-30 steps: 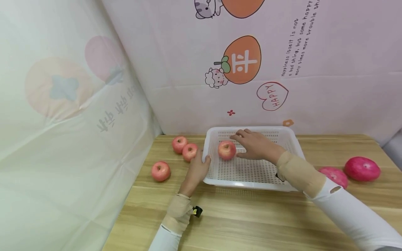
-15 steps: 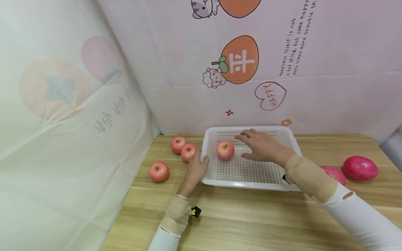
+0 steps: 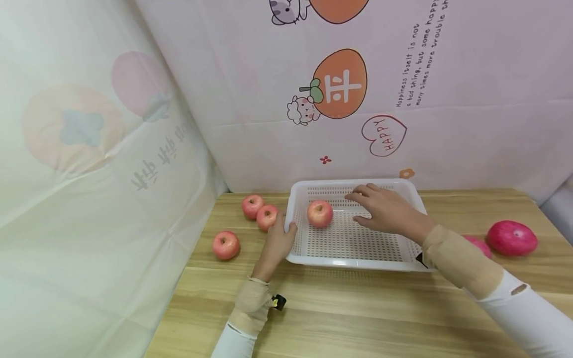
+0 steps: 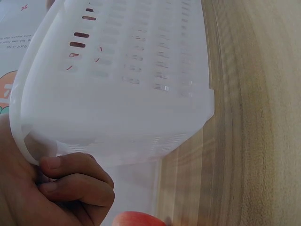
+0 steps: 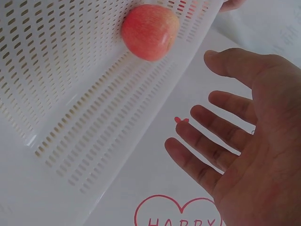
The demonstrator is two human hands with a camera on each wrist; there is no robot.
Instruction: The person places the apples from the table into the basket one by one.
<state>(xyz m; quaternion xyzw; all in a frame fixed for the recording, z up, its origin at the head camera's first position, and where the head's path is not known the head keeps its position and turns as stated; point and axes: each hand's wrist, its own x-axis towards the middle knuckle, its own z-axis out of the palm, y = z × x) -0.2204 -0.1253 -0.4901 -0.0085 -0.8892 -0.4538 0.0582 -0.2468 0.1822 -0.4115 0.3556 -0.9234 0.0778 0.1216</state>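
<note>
A white plastic basket [image 3: 358, 263] with perforated walls stands on the table, one red apple [image 3: 320, 214] inside it towards the left. My left hand [image 3: 278, 242] grips the basket's left rim; in the left wrist view its fingers [image 4: 77, 181] curl under that rim. Over the basket, right of the apple, hovers my right hand [image 3: 389, 210], holding nothing. The right wrist view shows its fingers [image 5: 202, 150] spread and apart from the apple.
Left of the basket lie three more apples: one at the back [image 3: 252, 206], one beside the left hand [image 3: 267, 218], one nearer [image 3: 226, 245]. To the right are a pink-red oval fruit [image 3: 512, 238] and another [image 3: 480, 245], partly behind the right sleeve. A printed cloth [image 3: 268, 149] hangs behind.
My right hand has moved right, away from the apple in the basket, its forearm covering more of one pink-red fruit. The left hand has stayed on the rim. The head view has shifted slightly.
</note>
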